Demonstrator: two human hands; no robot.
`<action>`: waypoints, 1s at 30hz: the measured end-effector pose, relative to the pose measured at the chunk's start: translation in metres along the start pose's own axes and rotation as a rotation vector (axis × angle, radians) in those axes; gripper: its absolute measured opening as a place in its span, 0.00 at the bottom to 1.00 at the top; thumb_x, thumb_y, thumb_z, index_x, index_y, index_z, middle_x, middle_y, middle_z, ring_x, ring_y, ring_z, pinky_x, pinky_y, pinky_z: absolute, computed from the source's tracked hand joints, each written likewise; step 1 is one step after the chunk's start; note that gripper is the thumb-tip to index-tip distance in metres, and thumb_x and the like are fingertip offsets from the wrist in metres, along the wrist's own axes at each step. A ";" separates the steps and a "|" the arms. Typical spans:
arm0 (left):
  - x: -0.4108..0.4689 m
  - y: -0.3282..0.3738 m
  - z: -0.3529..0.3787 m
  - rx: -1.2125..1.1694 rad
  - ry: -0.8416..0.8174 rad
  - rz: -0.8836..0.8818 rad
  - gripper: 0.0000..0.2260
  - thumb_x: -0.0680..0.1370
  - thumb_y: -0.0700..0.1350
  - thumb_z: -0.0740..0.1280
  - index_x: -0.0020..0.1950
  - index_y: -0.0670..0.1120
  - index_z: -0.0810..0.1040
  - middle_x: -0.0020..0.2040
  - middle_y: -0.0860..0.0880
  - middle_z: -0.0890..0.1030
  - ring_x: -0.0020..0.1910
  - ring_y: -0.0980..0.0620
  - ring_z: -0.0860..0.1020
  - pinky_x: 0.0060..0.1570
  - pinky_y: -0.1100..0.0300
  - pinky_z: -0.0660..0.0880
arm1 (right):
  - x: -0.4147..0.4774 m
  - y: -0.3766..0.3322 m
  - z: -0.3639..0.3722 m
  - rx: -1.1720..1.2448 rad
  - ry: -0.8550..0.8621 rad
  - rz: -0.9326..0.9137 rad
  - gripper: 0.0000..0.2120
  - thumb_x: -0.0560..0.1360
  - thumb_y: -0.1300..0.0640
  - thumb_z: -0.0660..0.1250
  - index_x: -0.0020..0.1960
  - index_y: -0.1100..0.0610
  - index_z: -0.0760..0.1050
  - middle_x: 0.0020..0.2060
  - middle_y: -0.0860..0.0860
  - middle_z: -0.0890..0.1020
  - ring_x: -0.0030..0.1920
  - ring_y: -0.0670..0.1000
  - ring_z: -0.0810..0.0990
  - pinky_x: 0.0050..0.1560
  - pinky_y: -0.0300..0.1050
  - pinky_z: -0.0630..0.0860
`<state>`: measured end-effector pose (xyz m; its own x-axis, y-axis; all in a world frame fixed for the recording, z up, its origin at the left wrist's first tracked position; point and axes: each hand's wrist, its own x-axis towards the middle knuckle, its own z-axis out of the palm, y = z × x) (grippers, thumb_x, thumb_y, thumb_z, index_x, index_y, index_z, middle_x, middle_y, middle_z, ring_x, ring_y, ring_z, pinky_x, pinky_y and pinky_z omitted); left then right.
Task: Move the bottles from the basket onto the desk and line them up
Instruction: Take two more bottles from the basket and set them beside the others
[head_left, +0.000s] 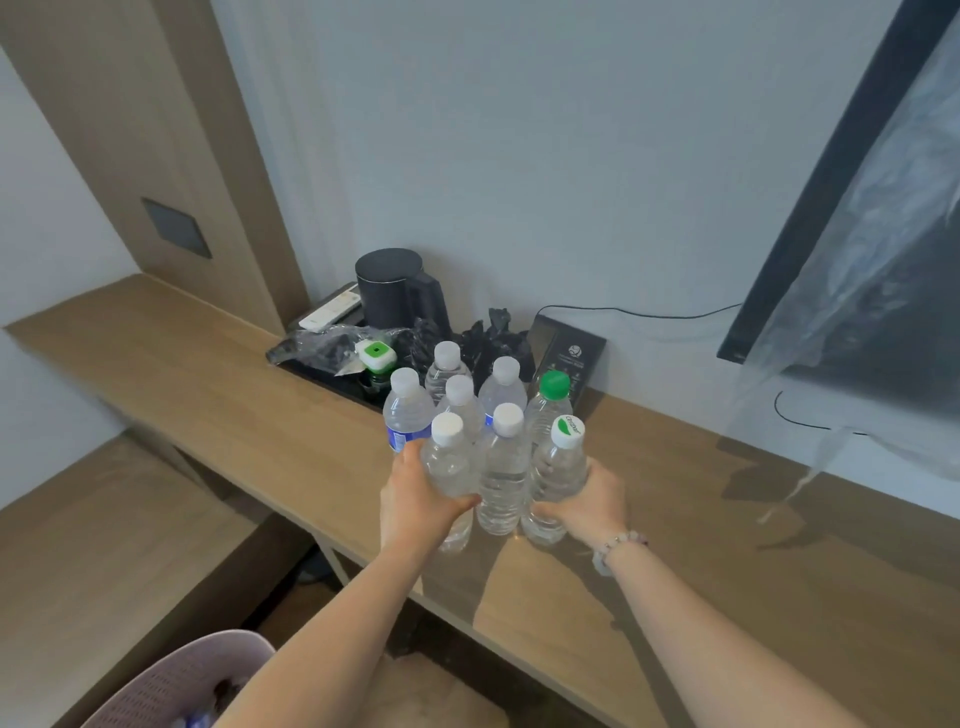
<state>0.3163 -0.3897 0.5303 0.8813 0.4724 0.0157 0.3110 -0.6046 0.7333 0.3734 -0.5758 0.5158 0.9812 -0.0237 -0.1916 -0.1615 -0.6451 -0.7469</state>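
Note:
Several clear plastic water bottles stand in a tight cluster on the wooden desk (208, 395). In the front row, my left hand (415, 499) grips the white-capped bottle on the left (451, 467). My right hand (587, 501) grips the bottle with a green-and-white cap (558, 467) on the right. A white-capped bottle (503, 478) stands between them. Behind them stand a blue-labelled bottle (405, 410), a green-capped bottle (550, 400) and others. The pinkish basket (171, 675) sits low at the bottom left, with something inside that I cannot make out.
A black kettle (395, 286) stands on a dark tray (332, 371) by the wall with a remote (332, 309), plastic bags and a small green-topped item (376, 353). A black box (569, 358) with a cable sits behind the bottles. A plastic-covered screen (857, 234) hangs at right.

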 end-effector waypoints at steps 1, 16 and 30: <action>0.002 0.000 0.001 -0.008 0.005 -0.004 0.36 0.60 0.53 0.80 0.63 0.50 0.67 0.59 0.50 0.76 0.58 0.48 0.75 0.53 0.57 0.69 | 0.001 -0.001 0.001 0.005 0.006 0.005 0.25 0.56 0.54 0.82 0.49 0.51 0.75 0.47 0.49 0.83 0.49 0.51 0.81 0.49 0.42 0.76; 0.012 -0.010 0.008 -0.025 -0.014 -0.060 0.37 0.61 0.50 0.80 0.64 0.46 0.66 0.61 0.48 0.73 0.60 0.45 0.74 0.56 0.53 0.70 | 0.011 0.007 0.016 0.083 0.032 0.034 0.28 0.57 0.58 0.82 0.55 0.56 0.75 0.49 0.50 0.80 0.51 0.51 0.80 0.49 0.40 0.74; 0.005 -0.011 0.002 0.095 -0.087 -0.100 0.38 0.64 0.52 0.78 0.66 0.45 0.61 0.64 0.48 0.68 0.61 0.48 0.72 0.52 0.55 0.71 | 0.011 0.018 0.025 0.019 0.033 0.034 0.32 0.58 0.54 0.81 0.57 0.58 0.71 0.52 0.53 0.80 0.52 0.53 0.79 0.51 0.42 0.75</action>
<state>0.3177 -0.3817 0.5211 0.8703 0.4786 -0.1165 0.4278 -0.6173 0.6603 0.3784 -0.5685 0.4849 0.9779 -0.0712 -0.1963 -0.1968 -0.6287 -0.7523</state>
